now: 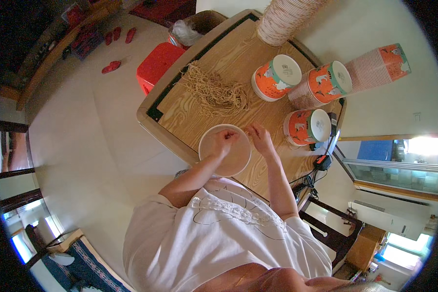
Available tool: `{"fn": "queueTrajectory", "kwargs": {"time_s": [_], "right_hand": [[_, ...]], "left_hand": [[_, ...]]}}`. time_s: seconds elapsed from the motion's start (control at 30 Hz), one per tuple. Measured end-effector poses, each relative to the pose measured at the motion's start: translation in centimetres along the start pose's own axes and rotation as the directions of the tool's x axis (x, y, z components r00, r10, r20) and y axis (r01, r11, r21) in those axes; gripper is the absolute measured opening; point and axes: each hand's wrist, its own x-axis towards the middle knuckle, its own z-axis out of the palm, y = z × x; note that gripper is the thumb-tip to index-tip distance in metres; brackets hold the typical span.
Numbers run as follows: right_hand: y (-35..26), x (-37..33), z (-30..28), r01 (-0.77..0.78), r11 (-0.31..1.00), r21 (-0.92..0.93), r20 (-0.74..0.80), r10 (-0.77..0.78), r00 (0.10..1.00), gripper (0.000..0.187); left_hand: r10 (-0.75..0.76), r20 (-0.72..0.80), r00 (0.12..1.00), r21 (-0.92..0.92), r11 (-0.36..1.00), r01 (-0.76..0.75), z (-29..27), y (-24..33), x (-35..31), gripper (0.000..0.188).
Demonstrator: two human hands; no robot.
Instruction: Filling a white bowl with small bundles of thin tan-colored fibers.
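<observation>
A round white paper bucket (231,163) stands mouth up at the near edge of the table, right in front of me. My left hand (224,142) reaches inside it with curled fingers, close to the inner wall. Just outside the rim on the right, my right hand (261,139) has its fingers pinched together against the bucket's upper edge. Whatever either set of fingers holds is too small to make out. Beyond the bucket lies a loose heap of tan twisted cords (214,90).
Orange and green printed paper buckets stand upside down at the right: a short stack (267,83), a longer leaning stack (326,85) and a nearer stack (299,127). A tall stack (287,19) leans at the back. A black adapter (322,162) with cables hangs by the table's right edge. A red stool (159,64) stands left.
</observation>
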Motion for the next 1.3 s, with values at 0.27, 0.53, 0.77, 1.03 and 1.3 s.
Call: {"fn": "queueTrajectory", "kwargs": {"time_s": [0.27, 0.53, 0.77, 1.03, 1.3], "right_hand": [[1.7, 0.4, 0.4, -0.095, 0.980, 0.173, 0.204, 0.059, 0.977, 0.021], [2.0, 0.5, 0.8, -0.251, 0.869, 0.427, 0.310, 0.120, 0.943, 0.021], [2.0, 0.5, 1.0, -0.257, 0.883, 0.392, 0.258, 0.163, 0.952, 0.019], [0.9, -0.3, 1.7, -0.081, 0.974, 0.211, -0.055, 0.095, 0.994, 0.016], [-1.2, 1.0, 0.8, 0.002, 0.975, -0.223, -0.188, -0.045, 0.981, 0.012]], "left_hand": [[0.008, -0.080, 0.997, 0.050, 0.999, -0.004, 0.5, 0.3, -0.2, 0.014], [-0.035, -0.098, 0.995, -0.006, 0.999, 0.035, 0.7, 0.1, -0.1, 0.018], [0.032, -0.164, 0.986, -0.008, 0.999, -0.034, 1.0, 0.5, -0.5, 0.016], [0.598, 0.251, 0.761, 0.724, 0.406, -0.558, -0.9, 7.2, -1.6, 0.025], [0.224, 0.488, 0.843, 0.805, 0.258, -0.534, -1.3, 9.2, 1.6, 0.012]]}}
